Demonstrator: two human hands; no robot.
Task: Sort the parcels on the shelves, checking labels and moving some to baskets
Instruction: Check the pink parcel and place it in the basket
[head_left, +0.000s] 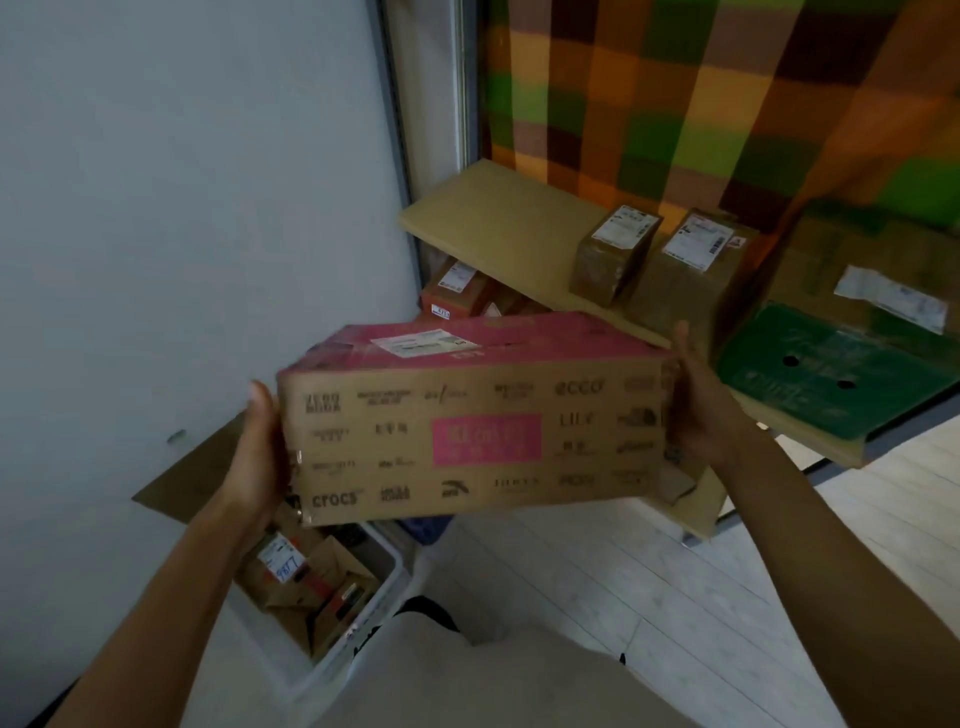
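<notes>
Brown cardboard with a pink top makes up the one parcel (478, 421) in hand, held level in mid-air at chest height, its white label (423, 342) facing up. The left hand (260, 447) grips the 9 o'clock end and the right hand (696, 410) grips the 3 o'clock end. Each thumb points up along the near edge, and the fingers are hidden behind the box. Both forearms reach in from the bottom corners, slightly bent.

At 1 o'clock from the parcel, the cardboard-lined shelf (493, 223) carries three boxes. Two are small brown parcels, one (613, 254) just beside the other (693, 270), and both have white labels. The third is a large green-printed box (841, 364) at 3 o'clock, overhanging the shelf's front edge. One orange-brown parcel (457, 291) sits on the level below, at 12 o'clock.

One white basket (374, 618) stands on the floor at 7 o'clock, against the grey wall (182, 208). It holds several brown packets, too jumbled to count, and one of them (280, 566) is marked 9877.

The parcel's far right corner lies close to the shelf's front edge. Pale floorboards (597, 587) lie open at 5 o'clock, between basket and shelf frame.
</notes>
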